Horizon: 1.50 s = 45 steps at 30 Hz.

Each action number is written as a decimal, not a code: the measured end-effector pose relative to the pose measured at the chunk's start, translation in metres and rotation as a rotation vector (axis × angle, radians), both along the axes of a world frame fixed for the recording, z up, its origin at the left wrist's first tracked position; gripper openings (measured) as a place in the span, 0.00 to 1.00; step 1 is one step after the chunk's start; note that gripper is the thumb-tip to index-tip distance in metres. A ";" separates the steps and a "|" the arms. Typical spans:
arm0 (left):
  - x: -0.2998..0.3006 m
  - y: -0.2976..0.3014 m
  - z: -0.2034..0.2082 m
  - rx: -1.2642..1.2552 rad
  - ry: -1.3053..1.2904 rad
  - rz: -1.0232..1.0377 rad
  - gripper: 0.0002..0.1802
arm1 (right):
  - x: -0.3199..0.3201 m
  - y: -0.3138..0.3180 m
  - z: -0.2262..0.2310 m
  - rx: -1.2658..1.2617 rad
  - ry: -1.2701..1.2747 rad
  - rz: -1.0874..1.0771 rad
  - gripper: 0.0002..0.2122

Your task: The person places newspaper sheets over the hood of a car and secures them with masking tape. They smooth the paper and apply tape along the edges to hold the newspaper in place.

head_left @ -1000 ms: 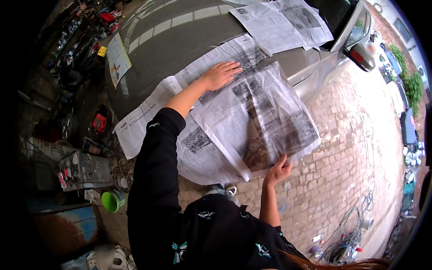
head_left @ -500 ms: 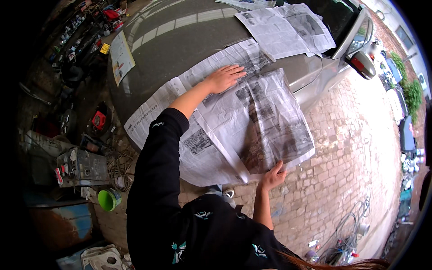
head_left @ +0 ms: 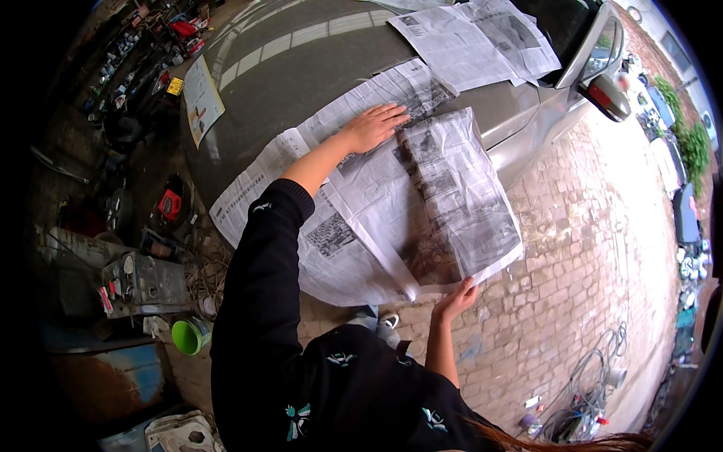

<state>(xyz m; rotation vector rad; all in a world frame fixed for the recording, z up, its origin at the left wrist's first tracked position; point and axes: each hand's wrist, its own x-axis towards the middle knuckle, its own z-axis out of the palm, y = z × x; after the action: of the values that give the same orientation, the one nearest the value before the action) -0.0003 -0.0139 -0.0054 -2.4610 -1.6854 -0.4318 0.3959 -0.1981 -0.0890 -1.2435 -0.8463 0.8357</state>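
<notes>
A wide, creased sheet of newspaper (head_left: pixel 376 215) drapes over the front corner and fender of a grey-brown car (head_left: pixel 260 94). My left hand (head_left: pixel 374 128) lies flat on the sheet's upper part, fingers stretched toward the right. At the sheet's near right edge, my right hand (head_left: pixel 456 300) pinches the paper and holds that part out past the car's side. A fold runs through the middle of the sheet, and its right part looks shaded and rumpled. More newspaper (head_left: pixel 478 45) covers the car near the windshield.
A printed sheet (head_left: pixel 202 102) lies on the hood's left side. The side mirror (head_left: pixel 607 98) juts out at the upper right. On the left stand a green bucket (head_left: pixel 190 337), a grey box-like unit (head_left: pixel 147 285) and clutter. Cables (head_left: pixel 584 392) lie on the brick paving at the lower right.
My right hand has shifted its hold slightly along the newspaper's near edge, and the sheet's right part has tilted a little. My left hand stays on the same spot of the paper.
</notes>
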 end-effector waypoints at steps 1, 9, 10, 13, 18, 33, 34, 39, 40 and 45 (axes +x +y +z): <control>-0.001 0.001 -0.001 0.003 0.008 0.006 0.29 | 0.007 -0.009 -0.003 -0.123 0.098 0.092 0.11; 0.002 -0.001 0.003 -0.004 0.000 0.002 0.29 | -0.011 0.004 0.023 -0.056 -0.314 -0.060 0.12; 0.001 -0.002 0.003 -0.005 -0.009 0.003 0.29 | -0.012 0.005 0.020 -0.036 -0.320 -0.060 0.12; 0.002 -0.004 0.001 -0.006 -0.021 0.007 0.29 | -0.011 0.005 0.011 -0.001 -0.293 -0.064 0.11; 0.003 -0.002 0.003 0.002 -0.013 -0.006 0.28 | -0.010 -0.001 -0.003 0.002 -0.159 -0.063 0.11; -0.013 0.011 0.004 0.100 -0.453 0.152 0.37 | 0.008 -0.001 0.010 -0.058 -0.137 -0.046 0.09; -0.023 0.010 0.007 0.184 -0.443 0.218 0.39 | 0.009 0.002 0.014 -0.047 -0.144 -0.035 0.10; -0.064 -0.012 0.032 0.139 -0.272 0.673 0.46 | 0.010 0.010 0.034 0.018 -0.063 0.036 0.10; -0.065 -0.021 0.041 0.014 -0.248 0.773 0.48 | 0.012 0.014 0.038 0.037 -0.037 0.053 0.10; -0.039 -0.070 0.060 -0.405 -0.119 1.022 0.57 | 0.023 0.034 0.046 0.136 -0.027 0.114 0.09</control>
<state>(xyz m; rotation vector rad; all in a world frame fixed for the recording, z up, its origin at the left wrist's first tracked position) -0.0396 -0.0844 0.0545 -1.3990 -2.9548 -0.0963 0.4185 -0.1641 -0.0427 -1.0973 -0.9874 0.8394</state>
